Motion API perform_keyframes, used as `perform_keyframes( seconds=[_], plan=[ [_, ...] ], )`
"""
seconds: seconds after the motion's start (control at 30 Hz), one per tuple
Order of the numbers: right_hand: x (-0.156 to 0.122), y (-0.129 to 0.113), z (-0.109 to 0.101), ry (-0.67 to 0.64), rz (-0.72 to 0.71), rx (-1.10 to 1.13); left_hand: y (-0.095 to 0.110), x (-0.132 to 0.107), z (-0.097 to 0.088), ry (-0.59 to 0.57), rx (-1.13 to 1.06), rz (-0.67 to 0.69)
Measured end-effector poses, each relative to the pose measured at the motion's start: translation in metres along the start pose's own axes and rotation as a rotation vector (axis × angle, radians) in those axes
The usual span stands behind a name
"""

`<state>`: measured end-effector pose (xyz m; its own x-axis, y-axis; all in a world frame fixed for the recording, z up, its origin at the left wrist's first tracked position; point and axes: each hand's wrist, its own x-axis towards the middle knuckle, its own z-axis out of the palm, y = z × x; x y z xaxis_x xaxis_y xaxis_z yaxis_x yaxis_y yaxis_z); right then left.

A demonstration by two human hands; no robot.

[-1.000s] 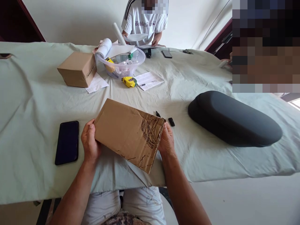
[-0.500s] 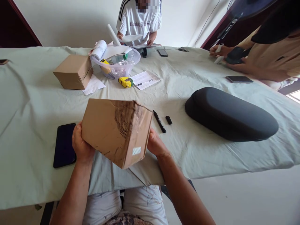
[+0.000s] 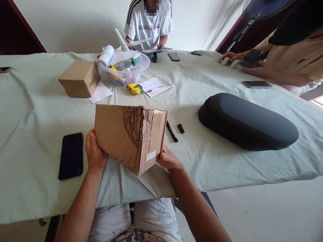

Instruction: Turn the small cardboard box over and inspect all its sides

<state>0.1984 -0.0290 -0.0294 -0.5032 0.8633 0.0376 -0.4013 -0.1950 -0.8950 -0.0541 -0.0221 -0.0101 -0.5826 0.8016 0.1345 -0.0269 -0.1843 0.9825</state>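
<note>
Basically, oblong brown cardboard box [image 3: 113, 129] is up betw. both hands, right in front of the wearer, over the near part of the table's pale green cloth [image 3: 202, 168]. Left hand [image 3: 96, 153] grips its left end, thumb against the side, most fingers hidden underneath; right hand [image 3: 171, 159] grips the lower right edge, thumb showing, fingertips out of sight. So both are closed on it, neither free.

Key relation: box's long axis looks to run approx. L to R, foreshortened, from left hand toward the narrow end panel, which is angled partly to the wearer & to the R. Right hand is nearer that panel w/ its small white patterned sticker [image 3: 151, 155]; left hand has the opp. end. Black scribbles [image 3: 131, 126] spread round the corner where broad face meets panel. Box is tilted; can't tell if a lower edge touches the cloth.

Nearby: slim black marker pen [image 3: 172, 131] just R of box, its black cap [image 3: 181, 128] lying apart beside it. Dark rectangular smartphone [image 3: 71, 156] is just L of left hand. Long dark grey padded cushion [image 3: 248, 122] sits well off to R; yellow tape measure [image 3: 134, 89] is further back, beyond box.
</note>
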Motion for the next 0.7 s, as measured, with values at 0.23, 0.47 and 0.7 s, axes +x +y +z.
perform_keyframes(
  seconds=[0.23,0.47,0.7],
  plan=[
    [0.006,-0.001,-0.002,0.233,-0.155,-0.084,-0.008,-0.01,0.002,-0.221,0.35,0.313],
    [0.013,-0.001,0.0,0.237,-0.2,-0.134,-0.005,-0.024,0.002,-0.708,0.042,0.173],
    [0.017,0.002,0.003,0.2,-0.13,-0.075,-0.013,-0.019,-0.003,-0.673,0.0,0.201]
  ],
)
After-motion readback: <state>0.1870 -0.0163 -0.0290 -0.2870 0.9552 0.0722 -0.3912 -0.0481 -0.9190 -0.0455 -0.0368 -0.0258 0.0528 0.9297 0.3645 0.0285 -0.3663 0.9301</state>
